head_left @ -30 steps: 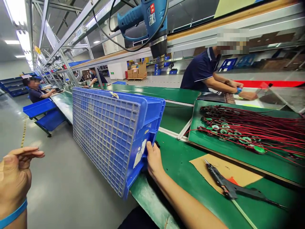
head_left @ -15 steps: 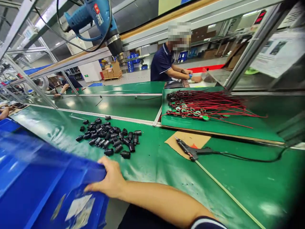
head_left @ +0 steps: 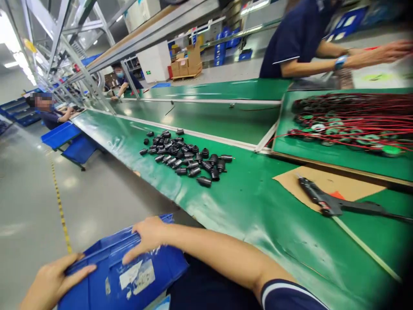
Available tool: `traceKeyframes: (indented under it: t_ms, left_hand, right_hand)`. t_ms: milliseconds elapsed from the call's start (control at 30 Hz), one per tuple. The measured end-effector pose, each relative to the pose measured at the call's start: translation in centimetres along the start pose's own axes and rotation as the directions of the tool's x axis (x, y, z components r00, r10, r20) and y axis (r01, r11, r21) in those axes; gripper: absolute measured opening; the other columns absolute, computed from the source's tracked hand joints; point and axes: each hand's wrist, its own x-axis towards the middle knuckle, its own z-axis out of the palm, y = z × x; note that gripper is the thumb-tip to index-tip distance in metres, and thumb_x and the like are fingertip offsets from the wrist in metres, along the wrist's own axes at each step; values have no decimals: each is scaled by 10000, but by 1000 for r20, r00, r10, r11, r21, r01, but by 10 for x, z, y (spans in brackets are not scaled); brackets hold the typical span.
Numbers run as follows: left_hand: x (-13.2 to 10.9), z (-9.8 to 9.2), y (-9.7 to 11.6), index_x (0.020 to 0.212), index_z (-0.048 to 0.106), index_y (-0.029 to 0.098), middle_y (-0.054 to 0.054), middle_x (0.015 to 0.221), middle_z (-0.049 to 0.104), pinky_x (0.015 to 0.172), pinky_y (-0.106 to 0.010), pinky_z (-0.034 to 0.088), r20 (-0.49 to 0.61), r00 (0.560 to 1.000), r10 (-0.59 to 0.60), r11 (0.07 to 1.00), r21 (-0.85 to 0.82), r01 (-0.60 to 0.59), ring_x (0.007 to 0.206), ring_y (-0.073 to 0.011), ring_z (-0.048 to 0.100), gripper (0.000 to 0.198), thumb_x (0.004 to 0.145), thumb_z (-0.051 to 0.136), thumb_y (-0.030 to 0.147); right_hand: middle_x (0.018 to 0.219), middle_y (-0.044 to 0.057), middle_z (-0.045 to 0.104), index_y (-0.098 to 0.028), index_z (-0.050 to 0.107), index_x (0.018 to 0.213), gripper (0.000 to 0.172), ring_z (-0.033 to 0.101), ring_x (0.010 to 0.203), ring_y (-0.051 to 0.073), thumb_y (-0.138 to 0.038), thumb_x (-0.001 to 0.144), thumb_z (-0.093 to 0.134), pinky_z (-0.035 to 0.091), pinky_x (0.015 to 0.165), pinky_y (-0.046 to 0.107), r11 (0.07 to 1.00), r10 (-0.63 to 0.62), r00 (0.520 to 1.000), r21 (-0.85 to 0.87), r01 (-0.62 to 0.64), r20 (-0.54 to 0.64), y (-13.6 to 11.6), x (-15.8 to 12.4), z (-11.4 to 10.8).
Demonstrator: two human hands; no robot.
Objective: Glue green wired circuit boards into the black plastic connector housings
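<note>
A blue plastic bin (head_left: 112, 288) is tilted on its side low in front of me, with torn white label remains on the face toward me. My left hand (head_left: 53, 280) grips its left edge, thumb on the near face. My right hand (head_left: 149, 237) is closed over its upper right rim, thumb also on the near face. The inside of the bin is hidden. To the right of it, several black cylindrical parts (head_left: 187, 157) lie in a loose heap on the green worktable (head_left: 226, 211).
A glue gun (head_left: 319, 196) with a glue stick rests on cardboard (head_left: 284, 178) at the right. Behind it, a green board (head_left: 280, 142) carries red-wired parts. A co-worker (head_left: 290, 47) works across the table. Another blue bin (head_left: 61, 133) stands far left, by the grey floor.
The blue bin has moved down, away from the table edge, and turned. My left hand has come into view on it. The view has swung left.
</note>
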Motion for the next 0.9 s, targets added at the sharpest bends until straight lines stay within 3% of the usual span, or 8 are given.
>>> traceKeyframes:
  t_ms: [133, 267, 367, 500, 600, 667, 733, 900]
  left_hand:
    - [18, 11, -10, 707, 800, 302, 2, 728, 813, 605, -248, 613, 177, 984, -16, 998, -53, 25, 648, -243, 783, 556, 699, 647, 836]
    - [19, 10, -21, 732, 779, 276, 6, 734, 797, 625, -244, 580, 208, 977, -43, 996, -71, 59, 655, -221, 758, 517, 746, 661, 779]
    - [11, 24, -39, 762, 755, 263, 5, 762, 788, 680, -262, 566, 211, 958, -194, 980, -8, 200, 723, -233, 756, 492, 791, 642, 740]
    - [19, 90, -56, 904, 740, 204, -65, 876, 785, 817, -352, 568, 236, 860, -452, 892, 114, 437, 910, -304, 758, 419, 918, 603, 600]
    - [40, 164, -53, 1152, 683, 150, -114, 1103, 733, 915, -443, 574, 267, 799, -539, 841, 127, 525, 1024, -275, 716, 362, 996, 583, 462]
    - [52, 212, -43, 1282, 614, 165, -107, 1271, 657, 927, -457, 587, 337, 771, -541, 835, 103, 541, 1093, -246, 676, 365, 981, 645, 368]
    - [62, 251, -29, 1302, 603, 169, -109, 1299, 639, 926, -461, 591, 403, 736, -544, 825, 96, 558, 1108, -249, 666, 376, 977, 652, 353]
    - [80, 308, 12, 1280, 622, 197, -100, 1295, 642, 925, -433, 588, 486, 680, -549, 814, 128, 566, 1123, -248, 664, 345, 973, 659, 352]
  right_hand:
    - [636, -23, 654, -178, 700, 730, 472, 628, 572, 141, -609, 914, 647, 488, 554, 255, 987, 29, 995, 154, -43, 93, 17, 15, -9]
    - [879, 11, 695, -127, 675, 992, 284, 662, 712, 121, -407, 1001, 632, 577, 661, 279, 983, 18, 1000, 184, -17, -2, 23, 24, -17]
    - [785, 10, 702, -149, 669, 819, 344, 660, 684, 133, -401, 1028, 562, 531, 661, 273, 983, -13, 981, 175, 47, -192, 14, 11, -32]
    - [672, 23, 684, -206, 653, 648, 542, 638, 670, 173, -440, 1063, 394, 470, 729, 318, 987, -72, 931, 112, 119, -358, 9, -44, -55]
    - [888, 68, 730, -241, 700, 817, 291, 644, 862, 238, -365, 993, 504, 450, 837, 378, 991, -84, 899, 57, 120, -431, 27, -99, -59]
    - [829, 58, 695, -256, 658, 818, 174, 614, 808, 234, -245, 926, 522, 442, 782, 370, 994, -95, 881, -1, 107, -463, 45, -135, -55]
    - [651, 21, 597, -251, 564, 703, 205, 553, 651, 202, -170, 879, 493, 412, 677, 340, 995, -96, 876, -48, 83, -473, 60, -165, -48]
    - [567, 12, 558, -237, 481, 630, 250, 528, 561, 181, -192, 872, 433, 383, 604, 321, 999, 5, 832, 47, 26, -555, 74, -196, -35]
